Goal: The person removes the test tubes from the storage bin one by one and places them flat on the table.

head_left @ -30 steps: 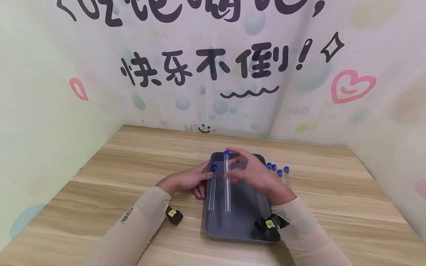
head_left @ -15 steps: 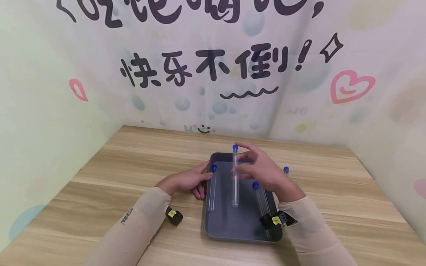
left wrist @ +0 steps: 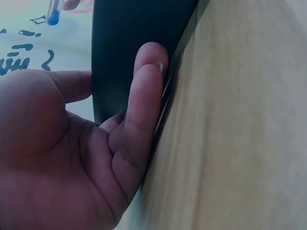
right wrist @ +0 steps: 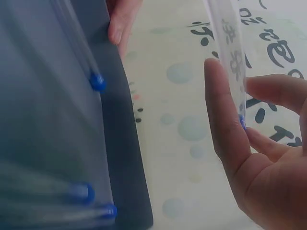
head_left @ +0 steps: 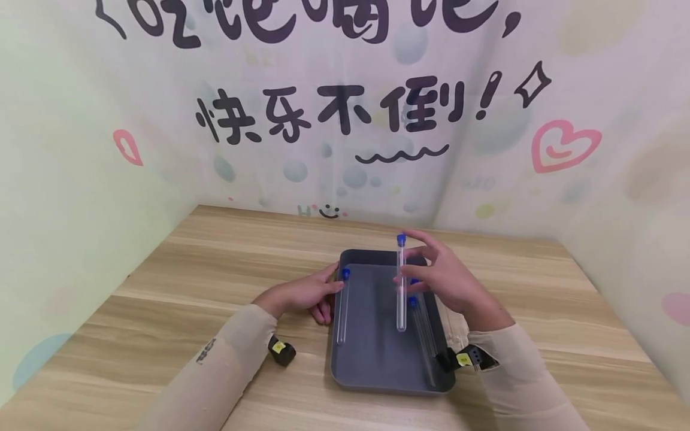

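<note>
while the tray (head_left: pixel 372 365) sits below the pinch, its left wall gripped by the left hand (head_left: pixel 307 293), the right hand (head_left: pixel 451 282) has moved rightward, clamping an upright tube (head_left: pixel 401 311), so it hangs nearer the paired tubes (head_left: pixel 423 341) lower right.

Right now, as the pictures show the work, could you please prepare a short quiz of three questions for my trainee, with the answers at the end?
1. True or false: the right hand holds a blue-capped tube upright, with its cap at the top.
2. What does the left hand touch?
a) the cap of a tube
b) the side of the gray tray
c) the printed wall cloth
3. How many more blue-capped tubes lie inside the tray?

Key:
1. True.
2. b.
3. Three: a left-side tube and two right-side tubes.
</note>
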Available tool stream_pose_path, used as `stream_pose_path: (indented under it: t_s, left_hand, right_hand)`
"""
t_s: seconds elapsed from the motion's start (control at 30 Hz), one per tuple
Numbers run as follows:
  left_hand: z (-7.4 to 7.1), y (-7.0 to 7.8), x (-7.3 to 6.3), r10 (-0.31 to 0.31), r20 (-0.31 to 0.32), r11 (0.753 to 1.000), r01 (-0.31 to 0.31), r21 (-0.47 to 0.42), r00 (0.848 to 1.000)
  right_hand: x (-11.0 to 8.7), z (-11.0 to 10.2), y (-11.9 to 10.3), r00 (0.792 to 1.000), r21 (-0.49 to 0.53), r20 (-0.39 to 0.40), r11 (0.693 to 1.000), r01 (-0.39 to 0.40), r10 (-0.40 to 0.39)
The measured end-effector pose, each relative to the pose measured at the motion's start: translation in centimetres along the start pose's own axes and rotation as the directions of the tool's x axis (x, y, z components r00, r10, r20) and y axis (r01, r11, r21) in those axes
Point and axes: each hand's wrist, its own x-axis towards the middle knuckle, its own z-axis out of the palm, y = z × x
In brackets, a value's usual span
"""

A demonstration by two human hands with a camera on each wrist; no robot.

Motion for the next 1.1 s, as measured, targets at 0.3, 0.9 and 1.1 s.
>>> stream_pose_path:
  t_s: [0.3,0.9,1.1]
  left_hand:
    - [-0.1,-0.2,0.0,0.01,0.002,1.0,-0.01,0.014,1.0]
    - [0.0,0.0,0.1,-0.004,-0.001,1.0,0.004,0.011,1.0]
    - [-0.1,-0.1,0.3,0.002,0.009,1.0,-0.002,0.011,1.0]
  right_hand:
    - [-1.2,-2.5,0.5,0.999,-0.06,-0.039,0.998,-0.029,0.027]
    - [-3.1,-7.4,2.7,0.994,-0.135,-0.099,0.989,-0.063,0.049]
    - [-3.6,-8.9,3.5,0.993,-0.147,-0.108,0.987,-0.07,0.054]
